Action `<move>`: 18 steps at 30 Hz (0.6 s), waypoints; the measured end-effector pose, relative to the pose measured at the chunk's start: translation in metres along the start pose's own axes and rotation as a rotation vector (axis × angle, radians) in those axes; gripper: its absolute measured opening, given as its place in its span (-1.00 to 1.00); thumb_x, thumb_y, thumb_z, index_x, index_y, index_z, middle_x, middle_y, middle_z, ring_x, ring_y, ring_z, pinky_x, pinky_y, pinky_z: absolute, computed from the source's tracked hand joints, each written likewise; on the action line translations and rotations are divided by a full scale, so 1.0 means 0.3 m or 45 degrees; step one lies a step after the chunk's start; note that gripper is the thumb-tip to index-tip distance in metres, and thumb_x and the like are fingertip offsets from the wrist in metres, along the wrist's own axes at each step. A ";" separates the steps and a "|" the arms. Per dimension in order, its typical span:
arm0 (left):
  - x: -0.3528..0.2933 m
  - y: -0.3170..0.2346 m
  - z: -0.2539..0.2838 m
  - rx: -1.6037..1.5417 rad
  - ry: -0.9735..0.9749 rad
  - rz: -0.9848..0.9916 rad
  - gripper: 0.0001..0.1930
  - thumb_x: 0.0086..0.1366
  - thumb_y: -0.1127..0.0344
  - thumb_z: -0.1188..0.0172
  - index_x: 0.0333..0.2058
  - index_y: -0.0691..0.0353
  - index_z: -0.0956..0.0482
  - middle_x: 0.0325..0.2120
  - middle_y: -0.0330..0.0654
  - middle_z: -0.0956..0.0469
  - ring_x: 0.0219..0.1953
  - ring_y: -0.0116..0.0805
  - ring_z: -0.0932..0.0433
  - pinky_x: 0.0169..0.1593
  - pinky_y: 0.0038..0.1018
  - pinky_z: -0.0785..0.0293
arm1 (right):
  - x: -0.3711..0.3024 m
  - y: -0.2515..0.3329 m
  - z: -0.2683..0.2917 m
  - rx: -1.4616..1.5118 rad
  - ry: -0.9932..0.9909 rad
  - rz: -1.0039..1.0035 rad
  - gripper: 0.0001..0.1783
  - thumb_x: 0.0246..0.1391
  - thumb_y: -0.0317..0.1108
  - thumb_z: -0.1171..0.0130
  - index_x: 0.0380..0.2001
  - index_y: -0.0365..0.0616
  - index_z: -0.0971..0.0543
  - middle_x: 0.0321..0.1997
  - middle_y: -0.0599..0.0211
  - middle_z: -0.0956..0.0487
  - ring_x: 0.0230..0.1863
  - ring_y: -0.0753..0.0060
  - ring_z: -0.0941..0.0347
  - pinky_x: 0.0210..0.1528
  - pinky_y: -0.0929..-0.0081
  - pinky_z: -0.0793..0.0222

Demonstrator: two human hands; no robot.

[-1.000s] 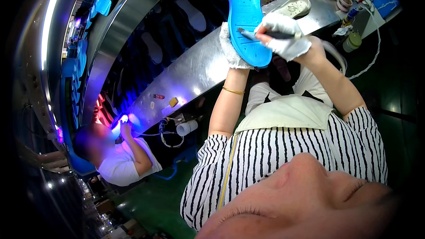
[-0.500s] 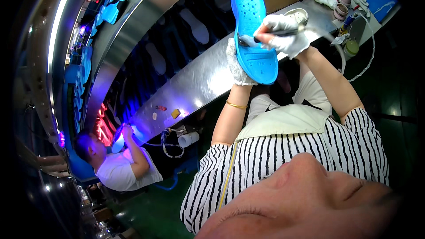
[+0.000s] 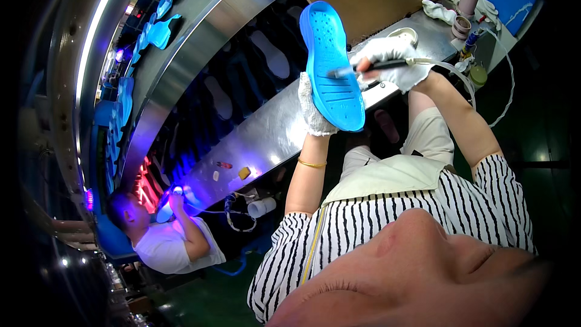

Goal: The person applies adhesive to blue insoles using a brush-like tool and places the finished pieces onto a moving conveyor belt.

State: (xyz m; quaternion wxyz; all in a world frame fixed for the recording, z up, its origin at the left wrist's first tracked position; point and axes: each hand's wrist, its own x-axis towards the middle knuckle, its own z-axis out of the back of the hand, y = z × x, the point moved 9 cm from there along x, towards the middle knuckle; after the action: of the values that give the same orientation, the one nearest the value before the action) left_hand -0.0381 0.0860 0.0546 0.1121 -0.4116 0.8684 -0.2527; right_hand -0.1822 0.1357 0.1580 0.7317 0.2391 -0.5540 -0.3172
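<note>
A blue shoe sole (image 3: 330,100) with a raised rim and perforations at its far end is tilted up over the metal ledge. My left hand (image 3: 315,112), in a white glove, grips it from beneath along its left edge; most of those fingers are hidden behind the sole. My right hand (image 3: 399,54), gloved with bare fingertips, is closed around a black-handled brush (image 3: 387,65) joined to a pale tube (image 3: 445,65). The brush's slightly blurred tip lies over the middle of the sole's inner face; whether it touches is hard to tell.
Pale sole shapes (image 3: 269,54) fill a dark rack beyond the metal ledge (image 3: 254,130). A conveyor (image 3: 212,21) carries blue soles. At right stand a cup (image 3: 468,0), gloves (image 3: 439,12) and a small bottle (image 3: 478,75). A co-worker (image 3: 175,239) sits at left under purple light.
The sole has shifted left and lower in the picture and turned a little. My right hand has drawn back toward the sole's right edge, uncovering more of its inner face.
</note>
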 end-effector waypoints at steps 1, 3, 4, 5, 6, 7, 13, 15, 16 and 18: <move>-0.003 -0.001 -0.030 0.020 0.098 0.039 -0.28 0.32 -0.26 0.15 0.19 0.25 -0.29 0.02 0.01 -0.48 -0.05 -0.08 -0.54 0.04 -0.15 -0.50 | 0.020 0.031 0.019 -0.032 -0.037 0.061 -0.79 -0.18 -0.60 -0.36 -0.39 -0.19 -0.62 -0.30 0.27 -0.63 -0.21 0.36 -0.56 -0.12 0.45 -0.46; -0.003 -0.017 -0.040 0.073 0.041 0.045 -0.27 0.31 -0.28 0.14 0.19 0.25 -0.29 0.01 0.01 -0.48 -0.06 -0.08 -0.55 0.04 -0.15 -0.51 | 0.064 0.111 0.031 -0.284 -0.021 0.278 -0.77 -0.19 -0.61 -0.32 -0.37 -0.20 -0.60 -0.28 0.20 -0.60 -0.23 0.24 -0.55 -0.16 0.43 -0.46; 0.002 -0.027 -0.044 0.122 -0.013 0.056 -0.26 0.30 -0.29 0.13 0.19 0.24 -0.28 0.01 0.00 -0.49 -0.06 -0.09 -0.55 0.03 -0.16 -0.51 | 0.076 0.143 0.021 -0.419 0.025 0.361 -0.77 -0.21 -0.62 -0.31 -0.38 -0.20 -0.59 -0.28 0.18 -0.59 -0.25 0.20 -0.55 -0.19 0.42 -0.46; 0.002 -0.052 -0.095 0.149 0.113 0.010 -0.24 0.29 -0.31 0.12 0.19 0.25 -0.28 0.00 0.01 -0.49 -0.07 -0.09 -0.55 0.01 -0.16 -0.53 | 0.085 0.164 0.011 -0.502 0.068 0.382 -0.78 -0.22 -0.61 -0.30 -0.39 -0.20 -0.58 -0.28 0.17 -0.58 -0.26 0.17 -0.54 -0.21 0.42 -0.46; 0.013 -0.092 -0.109 0.302 0.055 -0.070 -0.23 0.29 -0.32 0.12 0.19 0.26 -0.28 0.00 0.02 -0.49 -0.08 -0.09 -0.56 0.01 -0.17 -0.53 | 0.086 0.185 -0.003 -0.598 0.127 0.405 -0.78 -0.24 -0.61 -0.28 -0.41 -0.20 -0.57 -0.29 0.16 -0.56 -0.27 0.14 -0.52 -0.23 0.42 -0.45; 0.027 -0.124 -0.142 0.325 0.059 -0.103 -0.22 0.28 -0.33 0.13 0.19 0.26 -0.27 0.00 0.03 -0.49 -0.08 -0.08 -0.56 0.01 -0.17 -0.53 | 0.077 0.213 0.013 -0.573 0.099 0.403 -0.80 -0.25 -0.60 -0.27 -0.44 -0.20 -0.56 -0.33 0.17 -0.57 -0.29 0.15 -0.53 -0.24 0.43 -0.45; 0.248 -0.379 -0.529 0.363 0.598 -0.110 -0.07 0.24 -0.46 0.30 0.24 0.31 -0.17 0.06 0.13 -0.40 0.05 0.07 -0.45 0.09 0.14 -0.41 | 0.020 0.320 0.178 -0.465 -0.281 0.211 -0.84 -0.14 -0.59 -0.34 -0.42 -0.22 -0.60 -0.32 0.19 -0.60 -0.30 0.33 -0.55 -0.24 0.53 -0.42; 0.393 -0.498 -0.593 1.180 0.470 -0.247 -0.10 0.26 -0.45 0.34 0.23 0.29 -0.21 0.10 0.07 -0.39 0.13 0.06 -0.39 0.15 0.13 -0.32 | 0.016 0.327 0.182 -0.379 -0.280 0.196 -0.84 -0.14 -0.60 -0.34 -0.42 -0.22 -0.60 -0.29 0.19 -0.61 -0.27 0.35 -0.55 -0.20 0.52 -0.43; 0.460 -0.571 -0.606 1.967 0.265 -0.408 -0.14 0.27 -0.42 0.33 0.21 0.26 -0.26 0.11 0.01 -0.39 0.15 0.03 -0.37 0.18 0.05 -0.30 | 0.014 0.325 0.178 -0.360 -0.279 0.192 -0.84 -0.14 -0.60 -0.35 -0.42 -0.22 -0.60 -0.29 0.19 -0.61 -0.26 0.35 -0.55 -0.19 0.52 -0.44; 0.541 -0.707 -0.669 3.468 -0.335 -0.816 -0.20 0.30 -0.37 0.32 0.18 0.20 -0.36 0.15 -0.10 -0.41 0.19 -0.03 -0.35 0.23 -0.10 -0.26 | 0.004 0.311 0.171 -0.381 -0.295 0.162 -0.84 -0.16 -0.59 -0.36 -0.45 -0.22 -0.59 -0.33 0.18 -0.61 -0.28 0.32 -0.56 -0.19 0.50 -0.45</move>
State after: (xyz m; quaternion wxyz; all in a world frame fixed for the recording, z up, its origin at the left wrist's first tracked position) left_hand -0.0826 -0.0828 0.3396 0.4354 -0.1793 -0.2013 -0.8590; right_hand -0.2127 0.1989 0.2381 0.7088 0.0542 -0.5953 -0.3746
